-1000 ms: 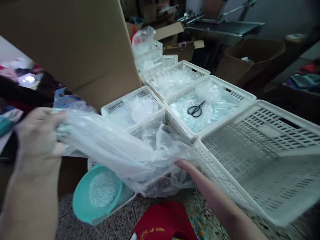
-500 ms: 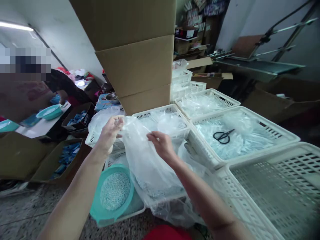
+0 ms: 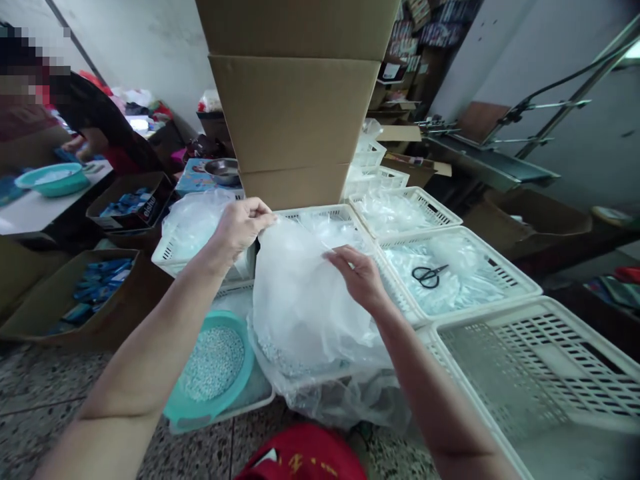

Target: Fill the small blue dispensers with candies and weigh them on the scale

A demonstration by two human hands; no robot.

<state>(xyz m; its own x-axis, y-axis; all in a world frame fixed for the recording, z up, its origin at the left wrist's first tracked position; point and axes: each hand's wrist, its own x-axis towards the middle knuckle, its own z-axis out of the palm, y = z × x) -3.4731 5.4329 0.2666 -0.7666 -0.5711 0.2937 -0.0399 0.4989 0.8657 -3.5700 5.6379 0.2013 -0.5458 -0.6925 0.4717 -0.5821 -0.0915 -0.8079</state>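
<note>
A translucent plastic bag (image 3: 300, 287) is stretched between my two hands, with small pale-blue beads (image 3: 280, 360) showing at its lower edge. My left hand (image 3: 245, 225) pinches the bag's upper left corner between thumb and fingers. Further right and a little lower, my right hand (image 3: 356, 272) pinches the bag's other side. Below my left forearm sits a turquoise basin (image 3: 245, 373) full of pale-blue and white beads (image 3: 213, 363). More clear plastic (image 3: 350, 400) hangs over the front edge beneath the bag.
White crates (image 3: 425, 317) of clear bags stand to the right, with black scissors (image 3: 429, 276) in one. Nearer is another white crate (image 3: 555, 353). A tall cardboard box (image 3: 300, 113) rises behind. At left are boxes (image 3: 115, 313) of blue packets and a co-worker (image 3: 85, 107).
The bag, bunched before, is now spread wider and flatter. My hands have moved apart, the right one shifting rightward. The whole view has turned slightly.
</note>
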